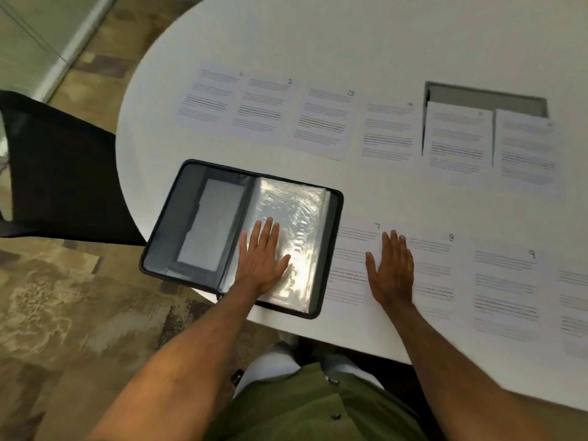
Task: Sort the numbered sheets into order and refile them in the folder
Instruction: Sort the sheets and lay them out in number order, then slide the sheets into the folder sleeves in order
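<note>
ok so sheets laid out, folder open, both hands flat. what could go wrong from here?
1. The folder overhangs the table edge at its near corner; only the left hand pressing on the plastic sleeves steadies it, so lifting that hand might let it tip.
2. Two far-row sheets lie partly over the table's cutout and could sag or slip in.
3. Their numbers are too blurred to read, so a mis-sort is possible.
</note>
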`<state>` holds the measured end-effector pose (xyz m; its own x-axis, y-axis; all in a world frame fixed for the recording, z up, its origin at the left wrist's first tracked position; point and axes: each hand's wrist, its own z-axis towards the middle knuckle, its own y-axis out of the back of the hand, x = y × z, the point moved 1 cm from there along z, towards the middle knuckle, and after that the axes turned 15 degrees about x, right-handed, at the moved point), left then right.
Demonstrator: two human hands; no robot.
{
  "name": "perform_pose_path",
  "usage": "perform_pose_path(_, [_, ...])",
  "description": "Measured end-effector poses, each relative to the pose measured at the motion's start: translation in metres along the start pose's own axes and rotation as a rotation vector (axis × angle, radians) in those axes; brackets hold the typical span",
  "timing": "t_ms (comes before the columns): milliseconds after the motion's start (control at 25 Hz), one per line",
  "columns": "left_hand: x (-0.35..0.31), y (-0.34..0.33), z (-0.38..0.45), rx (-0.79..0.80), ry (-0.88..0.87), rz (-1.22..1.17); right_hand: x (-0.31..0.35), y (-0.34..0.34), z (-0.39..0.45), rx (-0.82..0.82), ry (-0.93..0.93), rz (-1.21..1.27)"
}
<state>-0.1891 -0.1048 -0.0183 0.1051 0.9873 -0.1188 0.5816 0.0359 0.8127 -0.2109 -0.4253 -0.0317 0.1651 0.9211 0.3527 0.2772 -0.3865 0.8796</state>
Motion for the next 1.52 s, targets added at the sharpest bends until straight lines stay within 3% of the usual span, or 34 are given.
perform_pose_path(240, [0.056, 0.025, 0.012, -0.113, 0.154, -0.169, 0.073, -0.019, 0.053, 0.031, 0.206, -0.023])
perform_pose_path(560, [0.161, 0.092, 0.080, -0.195, 0.180, -0.233, 0.180, -0.014, 0.154, -0.003, 0.330, -0.076])
perform_pose_path(1000, [0.330, 0.152, 0.222, -0.244, 0.198, -0.470, 0.353, -0.073, 0.315, 0.038, 0.310, -0.069])
perform_pose_path(1320, [0.389, 0.197, 0.312, -0.204, 0.173, -0.585, 0.432, -0.091, 0.410, 0.132, 0.320, -0.161])
perform_pose_path(1520, [0.406, 0.220, 0.350, -0.221, 0.278, -0.578, 0.462, -0.097, 0.455, 0.189, 0.321, -0.236])
